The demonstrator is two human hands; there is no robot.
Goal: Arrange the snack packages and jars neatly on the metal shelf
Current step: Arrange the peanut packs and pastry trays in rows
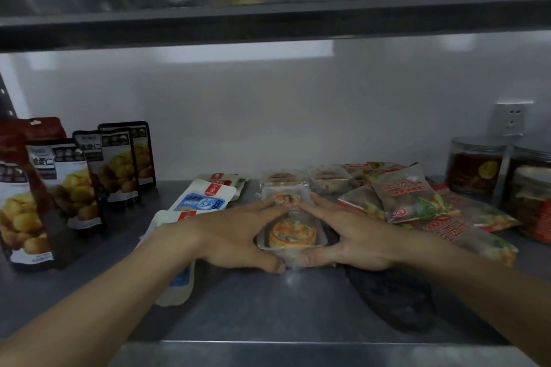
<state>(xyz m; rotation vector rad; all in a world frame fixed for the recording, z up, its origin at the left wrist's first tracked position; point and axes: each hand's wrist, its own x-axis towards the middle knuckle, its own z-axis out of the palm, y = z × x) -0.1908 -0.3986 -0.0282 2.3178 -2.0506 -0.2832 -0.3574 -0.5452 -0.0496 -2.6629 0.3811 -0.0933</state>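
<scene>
While both hands frame the clear pastry packs in the middle of the metal shelf (268,307), the job looks to be squaring that little column into a straight line. The left hand (238,235) lies flat along the left side, fingers spread long and thumb tucked at the near corner; the right hand (348,235) mirrors it on the other side, so the two make a wedge round the nearest pastry pack (290,237), with fingertips meeting near the second pack (286,198) behind it. Neither hand grips anything; they press from the sides. To do it well, I would say, keep the palms low on the steel and push evenly, since the slick wrappers probably slide easily and one stronger hand would skew the row. More clear packs (328,180) sit further back and want aligning too. Just left lie the white and blue pouches (205,199), one partly under the left forearm, so that arm could drag it. To the right the red-printed bags (408,197) are heaped loosely, close to the right fingers. The chestnut pouches (74,182) stand upright at far left, the jars (474,164) at far right. A dark cloth-like thing (390,298) lies under the right wrist; what it is I cannot tell.
</scene>
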